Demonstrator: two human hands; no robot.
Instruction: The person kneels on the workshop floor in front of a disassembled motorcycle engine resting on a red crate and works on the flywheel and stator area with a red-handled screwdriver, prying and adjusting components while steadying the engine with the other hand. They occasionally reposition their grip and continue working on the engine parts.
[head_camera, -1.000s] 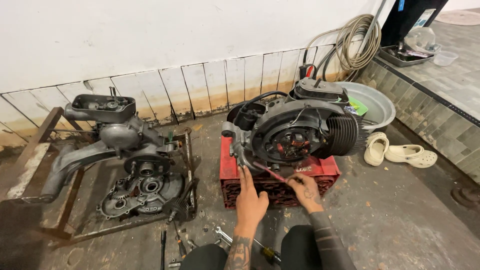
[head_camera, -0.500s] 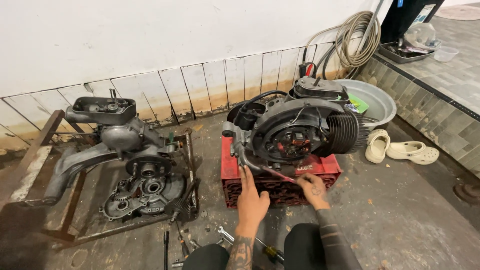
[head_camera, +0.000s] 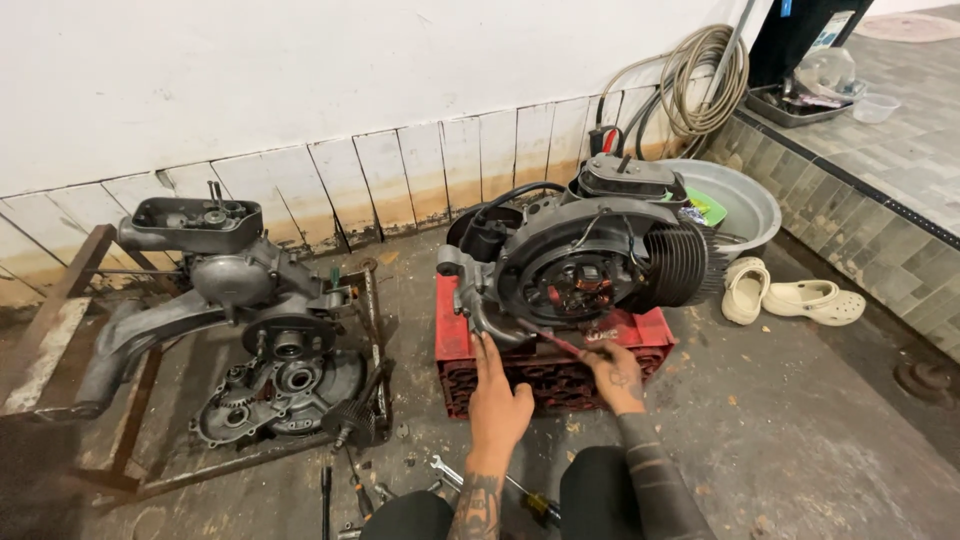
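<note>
Engine: sitting on a red crate on the floor, near the wall. Left hand: lying open, fingers pressing the casing's lower edge. Right hand: gripping a red-handled screwdriver, tip pointing into the stator. Risk: tip slipping and scratching windings; engine rocking on the crate. Room: second engine crowding the left, basin behind, floor opening rightward.

A white wall fills the upper left of the frame, skirted by stained, cracked tiles. The grey concrete floor is dusty and oil-marked. At upper right a tiled step rises, with coiled hose hanging above.
</note>
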